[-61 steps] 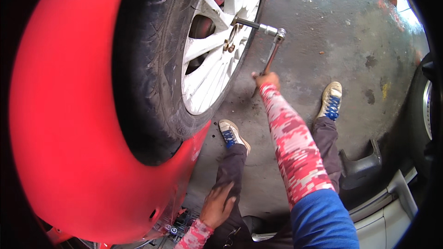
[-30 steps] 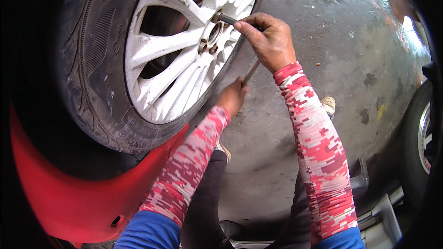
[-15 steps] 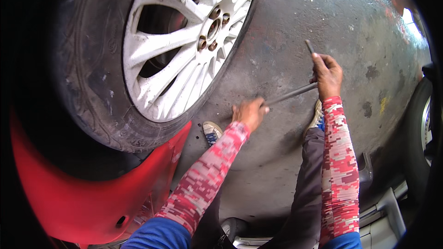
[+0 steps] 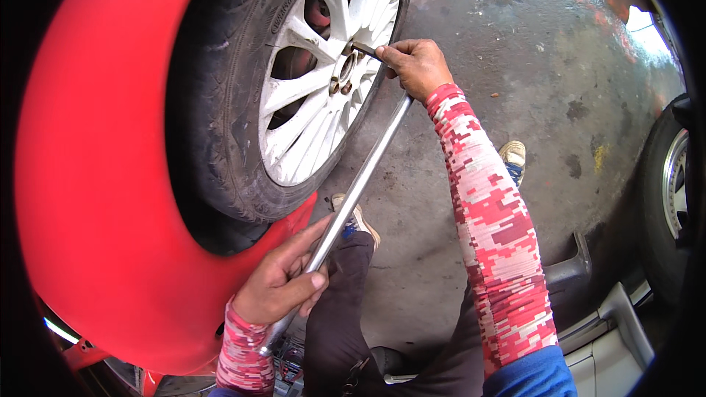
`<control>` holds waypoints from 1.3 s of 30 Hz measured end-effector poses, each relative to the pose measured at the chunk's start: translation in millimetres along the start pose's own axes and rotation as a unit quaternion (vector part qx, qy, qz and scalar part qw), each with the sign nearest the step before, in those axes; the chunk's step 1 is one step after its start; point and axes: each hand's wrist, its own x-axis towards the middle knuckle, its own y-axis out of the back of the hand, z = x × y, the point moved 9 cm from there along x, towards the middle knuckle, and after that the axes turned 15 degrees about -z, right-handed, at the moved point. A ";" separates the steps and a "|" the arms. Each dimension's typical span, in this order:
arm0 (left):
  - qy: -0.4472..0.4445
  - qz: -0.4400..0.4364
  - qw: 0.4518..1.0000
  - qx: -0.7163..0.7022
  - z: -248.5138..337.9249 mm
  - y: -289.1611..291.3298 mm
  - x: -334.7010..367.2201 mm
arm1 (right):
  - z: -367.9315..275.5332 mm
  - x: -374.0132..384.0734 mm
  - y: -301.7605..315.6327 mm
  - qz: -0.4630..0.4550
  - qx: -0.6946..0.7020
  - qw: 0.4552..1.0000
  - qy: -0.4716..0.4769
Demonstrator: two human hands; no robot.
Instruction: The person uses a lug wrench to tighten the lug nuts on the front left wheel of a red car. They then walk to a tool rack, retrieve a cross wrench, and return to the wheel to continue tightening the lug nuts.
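Note:
A white multi-spoke wheel (image 4: 298, 92) with a black tyre (image 4: 220, 132) fills the upper left, its rusty lug nuts (image 4: 346, 89) ringed around the hub. My right hand (image 4: 418, 68) grips the bent end of a long steel lug wrench (image 4: 362, 180). The wrench's dark tip reaches one of the upper nuts; whether it is seated there I cannot tell. From my right hand the bar slants down to the lower left. Near its lower end my left hand (image 4: 283, 279) holds it between thumb and fingers, the forefinger stretched out.
The red car body (image 4: 103, 176) curves around the wheel on the left. My shoes (image 4: 515, 158) stand on the stained concrete floor (image 4: 471, 51). Another wheel (image 4: 673, 184) stands at the right edge, above a pale car part (image 4: 610, 356) at the lower right.
My right hand has brought the wrench's tip leftward to the wheel nuts. My left hand has dropped toward me and now holds the bar's lower end. The view has shifted too.

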 end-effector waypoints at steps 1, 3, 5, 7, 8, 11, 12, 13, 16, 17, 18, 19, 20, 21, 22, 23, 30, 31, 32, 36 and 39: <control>0.025 0.024 0.999 -0.003 5.6 -1.7 -6.8 | 1.6 2.0 0.0 -0.001 0.015 1.000 0.003; -0.021 0.019 0.998 -0.064 25.7 -15.8 -15.6 | 11.3 5.6 -7.7 -0.019 0.073 0.997 -0.018; -0.072 0.016 0.990 -0.122 44.6 -32.3 -23.9 | 17.0 6.4 -15.4 -0.037 0.155 0.987 -0.015; -0.142 -0.056 0.980 -0.130 74.4 -51.5 -24.0 | 17.2 7.1 -17.7 -0.052 0.181 0.982 -0.015; -0.199 -0.139 0.962 -0.123 95.7 -65.1 -21.9 | 20.3 6.9 -18.1 -0.057 0.184 0.980 -0.044; -0.269 -0.115 0.947 -0.130 138.0 -75.6 -18.9 | 15.2 15.5 -13.3 -0.099 0.157 0.978 -0.098; -0.281 -0.116 0.938 -0.165 149.9 -77.2 -16.6 | 13.7 19.2 -14.5 -0.117 0.182 0.969 -0.118; -0.272 -0.109 0.948 -0.123 157.0 -82.5 -13.3 | 16.6 20.1 -14.7 -0.127 0.181 0.963 -0.154; -0.229 -0.107 0.966 -0.049 155.8 -91.2 -0.9 | 16.2 26.0 -16.1 -0.139 0.209 0.957 -0.147; -0.188 -0.147 0.971 -0.007 148.0 -99.9 0.9 | 14.9 27.3 -14.8 -0.119 0.230 0.959 -0.115; -0.157 -0.150 0.976 -0.011 137.6 -99.1 1.5 | 18.6 27.0 -14.8 -0.106 0.251 0.956 -0.106; -0.093 -0.126 0.988 0.008 121.2 -96.0 -1.4 | 16.7 27.7 -8.7 -0.080 0.201 0.974 -0.070; -0.036 -0.160 0.985 0.059 104.3 -95.5 -3.5 | 16.2 26.5 -5.8 -0.065 0.150 0.985 -0.049; 0.022 -0.104 0.991 0.078 88.6 -86.1 -14.3 | 13.8 25.0 -2.1 -0.044 0.095 0.994 -0.023; 0.038 -0.077 0.993 0.082 78.6 -80.3 -25.1 | 14.9 21.9 -3.3 -0.032 0.085 0.996 -0.024; 0.158 -0.037 0.977 0.139 51.8 -68.6 -37.1 | 14.4 19.6 -0.5 -0.015 0.070 0.997 -0.017; 0.313 0.186 0.762 0.536 -145.6 63.2 4.2 | -29.3 -9.5 -11.1 0.074 -0.181 0.979 0.062; 0.335 0.191 0.773 0.505 -181.3 98.6 42.8 | -30.5 -10.1 -12.7 0.072 -0.226 0.969 0.068; 0.343 0.204 0.798 0.452 -210.9 134.5 83.1 | -32.2 -11.0 -13.5 0.075 -0.263 0.958 0.082; 0.280 0.253 0.794 0.477 -236.9 222.8 252.5 | -32.0 -8.5 -16.6 0.080 -0.384 0.909 0.142; 0.175 0.304 0.860 0.371 -222.2 232.6 294.4 | -32.4 -10.1 -14.6 0.077 -0.402 0.897 0.169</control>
